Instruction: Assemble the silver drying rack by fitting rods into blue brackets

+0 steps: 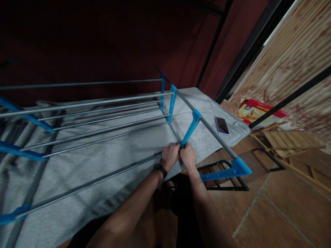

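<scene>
A drying rack of grey metal rods (103,137) and blue plastic brackets (190,128) lies across a grey towel-covered surface (108,172). My left hand (170,155), with a black watch on the wrist, and my right hand (188,155) are side by side at the lower end of one blue bracket, where it meets a rod. Both hands are closed with the fingers pinched on that joint. The fingertips are hidden by the backs of the hands.
A phone (221,125) lies on the towel's right corner. Past it are a red and yellow box (254,112), a folded wooden frame (284,141) and a black metal frame (232,179) on the tiled floor (279,213). A dark red wall is behind.
</scene>
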The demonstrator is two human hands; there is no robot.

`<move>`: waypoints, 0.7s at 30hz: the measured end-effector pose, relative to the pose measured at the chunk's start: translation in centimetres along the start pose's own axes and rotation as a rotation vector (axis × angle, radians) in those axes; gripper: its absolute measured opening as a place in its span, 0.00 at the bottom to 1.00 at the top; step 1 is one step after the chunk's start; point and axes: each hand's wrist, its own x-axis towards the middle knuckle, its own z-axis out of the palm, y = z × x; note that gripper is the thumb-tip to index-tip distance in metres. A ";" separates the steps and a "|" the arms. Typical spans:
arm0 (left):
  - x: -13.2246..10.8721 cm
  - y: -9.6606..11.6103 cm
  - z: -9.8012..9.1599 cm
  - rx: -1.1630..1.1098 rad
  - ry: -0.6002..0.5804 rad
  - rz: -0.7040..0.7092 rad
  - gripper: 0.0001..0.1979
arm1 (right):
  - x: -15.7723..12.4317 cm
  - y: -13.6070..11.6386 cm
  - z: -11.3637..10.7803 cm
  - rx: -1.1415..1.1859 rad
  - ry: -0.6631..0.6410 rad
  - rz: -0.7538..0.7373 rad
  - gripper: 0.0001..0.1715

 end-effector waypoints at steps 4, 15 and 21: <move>0.4 -0.4 -0.1 -0.015 -0.027 -0.005 0.15 | -0.2 -0.3 0.1 0.011 0.005 0.002 0.21; -0.1 0.0 -0.5 0.044 -0.063 0.024 0.17 | 0.0 0.0 0.3 0.050 -0.006 -0.016 0.23; 0.3 -0.4 -0.6 -0.010 -0.071 -0.029 0.15 | 0.9 1.0 0.4 0.197 -0.023 -0.053 0.23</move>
